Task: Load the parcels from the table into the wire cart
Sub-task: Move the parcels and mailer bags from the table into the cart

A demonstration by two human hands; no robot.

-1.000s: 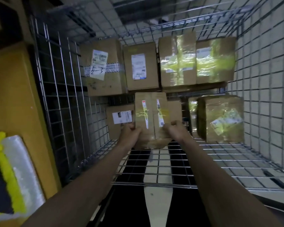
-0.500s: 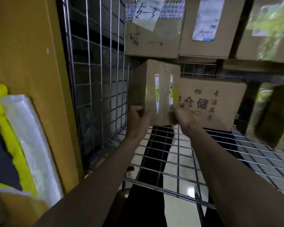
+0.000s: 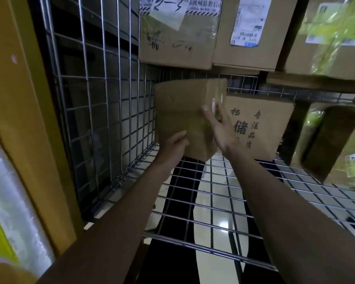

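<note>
- Deep inside the wire cart [image 3: 103, 111], at about 11 o'clock from the person's reach, a plain brown parcel [image 3: 182, 115] stands on the cart's wire floor, close to the mesh side wall.
- Left hand [image 3: 175, 144] — fingers curled against the parcel's lower near face, thumb lying up along the cardboard; it grips the box at its bottom edge.
- Right hand [image 3: 218, 125] lies flat, fingers straight, against the parcel's right near corner, next to a small red-and-white sticker; it presses there and does not clasp.
- At 1 o'clock, just behind and to the right of the parcel, a carton printed with dark characters [image 3: 260, 128] sits on the same wire floor; whether the two touch I cannot tell.
- At 12 o'clock, on the level above, sits a row of boxes: one with a handwritten paper slip and striped tape [image 3: 176, 31], and beside it one with a white shipping label [image 3: 248, 31].
- At 2 to 3 o'clock there are blurred parcels wrapped in yellowish-green tape [image 3: 336, 37] — details are too smeared to read.
- At 9 o'clock, outside the mesh, stands a yellow panel [image 3: 23, 119], with a white plastic-wrapped bundle [image 3: 10, 193] against its near side.
- Through the wire floor a glossy dark-and-white ground shows beneath both forearms.
</note>
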